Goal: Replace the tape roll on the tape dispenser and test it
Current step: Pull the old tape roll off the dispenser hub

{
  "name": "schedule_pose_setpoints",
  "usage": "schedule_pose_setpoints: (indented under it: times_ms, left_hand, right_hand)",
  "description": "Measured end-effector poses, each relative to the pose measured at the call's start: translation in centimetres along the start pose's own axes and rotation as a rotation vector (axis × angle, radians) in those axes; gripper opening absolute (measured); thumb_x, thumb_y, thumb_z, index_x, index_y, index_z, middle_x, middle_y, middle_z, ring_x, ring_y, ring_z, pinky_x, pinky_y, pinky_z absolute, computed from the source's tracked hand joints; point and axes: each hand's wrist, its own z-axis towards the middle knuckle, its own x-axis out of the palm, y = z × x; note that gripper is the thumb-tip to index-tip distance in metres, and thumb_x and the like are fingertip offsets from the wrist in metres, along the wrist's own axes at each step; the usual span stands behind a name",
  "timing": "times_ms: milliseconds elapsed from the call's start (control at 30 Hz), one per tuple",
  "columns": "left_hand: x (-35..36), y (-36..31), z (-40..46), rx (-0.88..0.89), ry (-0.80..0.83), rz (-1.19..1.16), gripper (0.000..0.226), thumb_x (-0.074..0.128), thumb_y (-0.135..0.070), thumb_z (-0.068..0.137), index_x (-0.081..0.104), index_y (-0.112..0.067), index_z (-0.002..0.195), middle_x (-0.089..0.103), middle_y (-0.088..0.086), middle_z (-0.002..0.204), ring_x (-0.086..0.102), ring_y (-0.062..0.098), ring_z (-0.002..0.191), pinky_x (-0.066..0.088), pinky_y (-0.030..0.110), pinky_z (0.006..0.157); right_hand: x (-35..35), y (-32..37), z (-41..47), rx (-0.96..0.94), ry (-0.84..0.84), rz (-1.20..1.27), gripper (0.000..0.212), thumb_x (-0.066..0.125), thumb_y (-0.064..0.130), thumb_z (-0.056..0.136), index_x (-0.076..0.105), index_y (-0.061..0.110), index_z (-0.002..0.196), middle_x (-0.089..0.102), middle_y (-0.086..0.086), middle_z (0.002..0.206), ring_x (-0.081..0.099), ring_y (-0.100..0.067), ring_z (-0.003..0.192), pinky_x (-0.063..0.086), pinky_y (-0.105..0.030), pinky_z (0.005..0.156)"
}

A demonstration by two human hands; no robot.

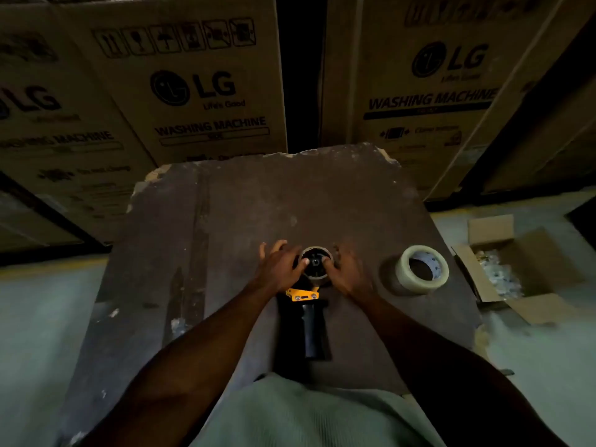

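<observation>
A tape dispenser (pixel 308 312) with a black handle and yellow body lies on the worn brown table (pixel 225 227), handle pointing toward me. A nearly spent brown tape core (pixel 315 253) sits on its black hub. My left hand (pixel 281 266) grips the core from the left, thumb on the hub face. From the right, my right hand (pixel 346 269) grips the same core, thumb also on the hub. A full roll of clear tape (pixel 422 266) lies flat on the table to the right, untouched.
An open cardboard box (pixel 522 269) with pale filling sits on the floor at the right. Tall LG washing machine cartons (pixel 200 91) stand behind the table. The table's edges are chipped.
</observation>
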Motion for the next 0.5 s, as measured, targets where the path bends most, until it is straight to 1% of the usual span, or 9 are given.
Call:
schedule_pose_setpoints:
  times_ms: [67, 133, 200, 233, 300, 367, 500]
  left_hand:
    - [-0.2, -0.2, 0.8, -0.016, 0.085, 0.055, 0.041, 0.043, -0.051, 0.095, 0.059, -0.026, 0.123, 0.060, 0.003, 0.135, 0.028, 0.021, 0.144, 0.005, 0.063, 0.114]
    - [-0.4, -0.4, 1.5, -0.056, 0.183, 0.090, 0.040, 0.045, -0.052, 0.094, 0.063, -0.023, 0.115, 0.062, 0.007, 0.129, 0.028, 0.024, 0.143, 0.007, 0.064, 0.113]
    - [-0.6, -0.6, 2.0, -0.078, 0.238, 0.118, 0.040, 0.045, -0.054, 0.093, 0.065, -0.023, 0.110, 0.064, 0.008, 0.123, 0.030, 0.025, 0.139, 0.015, 0.062, 0.110]
    - [-0.7, -0.7, 2.3, -0.090, 0.258, 0.119, 0.041, 0.045, -0.054, 0.092, 0.065, -0.024, 0.111, 0.064, 0.007, 0.123, 0.030, 0.025, 0.138, 0.017, 0.061, 0.109]
    - [-0.8, -0.9, 2.6, -0.121, 0.293, 0.076, 0.041, 0.046, -0.054, 0.092, 0.065, -0.025, 0.113, 0.063, 0.007, 0.125, 0.029, 0.026, 0.139, 0.020, 0.059, 0.109]
    - [-1.1, -0.9, 3.0, -0.140, 0.321, 0.019, 0.039, 0.049, -0.052, 0.093, 0.066, -0.025, 0.115, 0.064, 0.009, 0.124, 0.032, 0.029, 0.137, 0.027, 0.056, 0.109]
    - [-1.6, -0.7, 3.7, -0.153, 0.388, -0.106, 0.037, 0.059, -0.046, 0.090, 0.069, -0.020, 0.114, 0.068, 0.014, 0.119, 0.050, 0.033, 0.127, 0.037, 0.055, 0.109]
  right_hand:
    - [-0.2, 0.0, 0.3, 0.032, 0.035, 0.021, 0.041, 0.059, 0.039, 0.092, 0.061, 0.013, 0.123, 0.068, -0.017, 0.124, 0.063, -0.036, 0.116, 0.052, -0.047, 0.095]
    - [-0.4, -0.1, 0.2, 0.049, 0.071, 0.006, 0.036, 0.059, 0.038, 0.093, 0.065, 0.014, 0.119, 0.071, -0.017, 0.119, 0.066, -0.036, 0.112, 0.053, -0.046, 0.093]
    - [-0.3, -0.3, 0.2, 0.031, 0.085, 0.011, 0.032, 0.059, 0.036, 0.094, 0.068, 0.014, 0.115, 0.073, -0.016, 0.115, 0.067, -0.036, 0.110, 0.054, -0.045, 0.091]
    - [-0.3, -0.4, 0.4, 0.029, 0.086, 0.017, 0.031, 0.059, 0.036, 0.094, 0.069, 0.014, 0.114, 0.074, -0.016, 0.114, 0.068, -0.036, 0.109, 0.054, -0.044, 0.090]
    - [-0.4, -0.5, 0.5, 0.042, 0.088, 0.016, 0.031, 0.060, 0.037, 0.094, 0.069, 0.012, 0.112, 0.074, -0.017, 0.112, 0.067, -0.036, 0.107, 0.054, -0.042, 0.088]
    - [-0.4, -0.6, 0.7, 0.043, 0.080, 0.041, 0.031, 0.061, 0.035, 0.094, 0.070, 0.011, 0.111, 0.075, -0.017, 0.110, 0.068, -0.035, 0.106, 0.054, -0.041, 0.087]
    - [-0.1, -0.9, 0.9, 0.056, 0.080, 0.145, 0.026, 0.064, 0.029, 0.094, 0.069, 0.009, 0.110, 0.076, -0.016, 0.107, 0.070, -0.032, 0.106, 0.053, -0.045, 0.093]
